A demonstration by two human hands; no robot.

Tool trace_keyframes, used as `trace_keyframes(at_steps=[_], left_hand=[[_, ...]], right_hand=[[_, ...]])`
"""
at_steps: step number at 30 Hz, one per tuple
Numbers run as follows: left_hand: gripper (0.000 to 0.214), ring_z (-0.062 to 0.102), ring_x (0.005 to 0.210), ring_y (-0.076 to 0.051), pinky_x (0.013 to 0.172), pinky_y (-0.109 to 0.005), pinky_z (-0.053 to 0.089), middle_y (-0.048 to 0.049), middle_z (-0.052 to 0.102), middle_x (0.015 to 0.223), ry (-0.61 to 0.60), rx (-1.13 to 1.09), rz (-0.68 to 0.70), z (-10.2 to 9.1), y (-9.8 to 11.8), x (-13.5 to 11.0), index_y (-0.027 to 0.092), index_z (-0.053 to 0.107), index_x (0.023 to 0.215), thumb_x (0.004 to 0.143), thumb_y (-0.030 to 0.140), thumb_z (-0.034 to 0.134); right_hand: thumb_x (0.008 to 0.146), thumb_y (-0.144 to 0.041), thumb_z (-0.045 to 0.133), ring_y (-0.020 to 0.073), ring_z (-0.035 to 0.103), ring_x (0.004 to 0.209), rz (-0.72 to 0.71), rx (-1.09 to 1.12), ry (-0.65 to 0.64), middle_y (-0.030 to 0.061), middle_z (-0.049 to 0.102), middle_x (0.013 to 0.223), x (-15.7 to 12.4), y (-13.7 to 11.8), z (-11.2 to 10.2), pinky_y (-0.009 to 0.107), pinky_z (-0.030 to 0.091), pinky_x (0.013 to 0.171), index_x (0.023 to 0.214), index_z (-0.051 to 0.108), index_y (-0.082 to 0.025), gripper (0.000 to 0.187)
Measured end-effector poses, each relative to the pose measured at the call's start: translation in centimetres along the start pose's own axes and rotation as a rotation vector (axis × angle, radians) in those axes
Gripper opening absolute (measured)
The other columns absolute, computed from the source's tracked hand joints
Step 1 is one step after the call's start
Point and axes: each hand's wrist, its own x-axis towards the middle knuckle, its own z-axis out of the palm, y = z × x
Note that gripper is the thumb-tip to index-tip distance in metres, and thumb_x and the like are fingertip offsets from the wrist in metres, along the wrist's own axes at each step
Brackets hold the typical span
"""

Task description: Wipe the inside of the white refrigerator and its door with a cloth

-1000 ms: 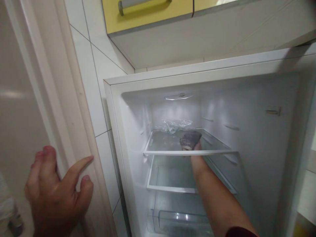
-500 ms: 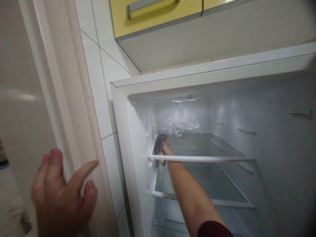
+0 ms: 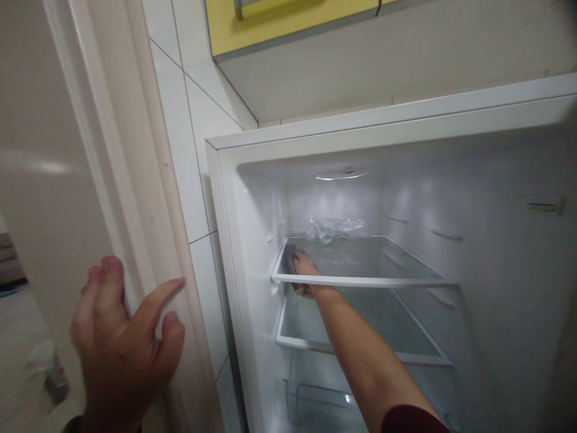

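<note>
My right hand [image 3: 304, 263] is inside the open fridge [image 3: 220, 180], at the left side of the upper glass shelf [image 3: 360, 281]. It is closed on a grey cloth [image 3: 290, 257], pressed near the shelf's left edge. Part of the cloth shows below the white front trim of that shelf. My left hand [image 3: 128, 337] is against the pale door frame [image 3: 155, 204] on the left, its fingers spread and holding nothing.
Crumpled clear plastic [image 3: 336, 228] lies at the back of the upper shelf. A second glass shelf [image 3: 297, 344] is beneath, with a clear drawer [image 3: 324, 397] lower down. A yellow cabinet [image 3: 293, 24] overhangs the fridge. White wall tiles [image 3: 180, 150] separate door frame and fridge.
My right hand and the cloth have shifted slightly along the left part of the upper shelf. The view has tilted a little; my left hand stays on the door frame.
</note>
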Motion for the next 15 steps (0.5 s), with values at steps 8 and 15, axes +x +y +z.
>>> trace_keyframes(at_steps=[8,15], left_hand=[[0.041,0.029,0.155,-0.05,0.125,-0.071,0.03,-0.0045,0.017,0.177,-0.012,0.004,-0.014,-0.2,0.2,0.0,0.022,0.074,0.118,0.077,0.018,0.068],[0.042,0.029,0.155,-0.05,0.124,-0.072,0.031,-0.006,0.015,0.177,-0.027,0.012,-0.025,-0.3,0.1,0.0,0.023,0.074,0.119,0.078,0.015,0.069]], right_hand=[[0.099,-0.045,0.046,0.0313,0.054,0.138,-0.006,-0.037,-0.009,0.0076,0.058,0.152,-8.0,-2.7,1.0,0.05,0.04,0.122,0.134,0.066,-0.03,0.043],[0.097,-0.041,0.05,0.027,0.054,0.14,-0.086,-0.005,-0.125,0.0084,0.063,0.146,-14.4,-6.0,0.0,0.05,0.037,0.126,0.135,0.067,-0.032,0.042]])
